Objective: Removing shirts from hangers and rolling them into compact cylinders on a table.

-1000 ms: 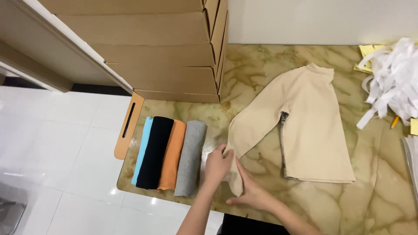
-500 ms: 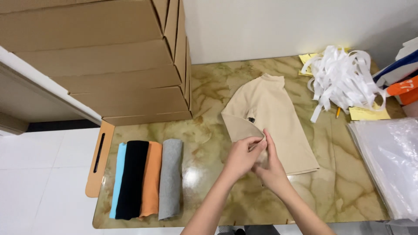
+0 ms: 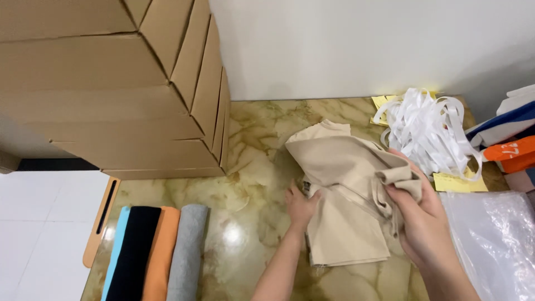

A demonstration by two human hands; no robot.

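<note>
From my remote seat I judged the step in hand to be a fold of the beige top (image 3: 340, 167), about midway, with 1 side lifted across the body of the garment. The top lay on the marbled desk (image 3: 251, 223), its collar away from the person and its lower hem nearest them. The left hand (image 3: 301, 205) rested on the top's near left edge, fingers (image 3: 295, 192) loosely spread and pressing the cloth down at a small dark tag. The right hand (image 3: 426, 223) was raised just above the desk, its fingers (image 3: 404, 195) curled and pinching a bunched sleeve or side panel (I could not tell which). The rest of the cloth draped from that pinch down to the left fingers.

As I read it, the next move called for laying the bunch flat over the body while the left fingers kept the edge pinned, so the crease ran straight.

Well left of the left fingers lay 4 folded cloths (image 3: 150, 251), light blue, black, orange and grey, beside an orange board (image 3: 100, 217). Beyond them rose stacked cardboard boxes (image 3: 111, 83). Beyond the right fingers sat tangled white straps (image 3: 429, 125), and a clear plastic bag (image 3: 496, 239) lay just to their right.
</note>
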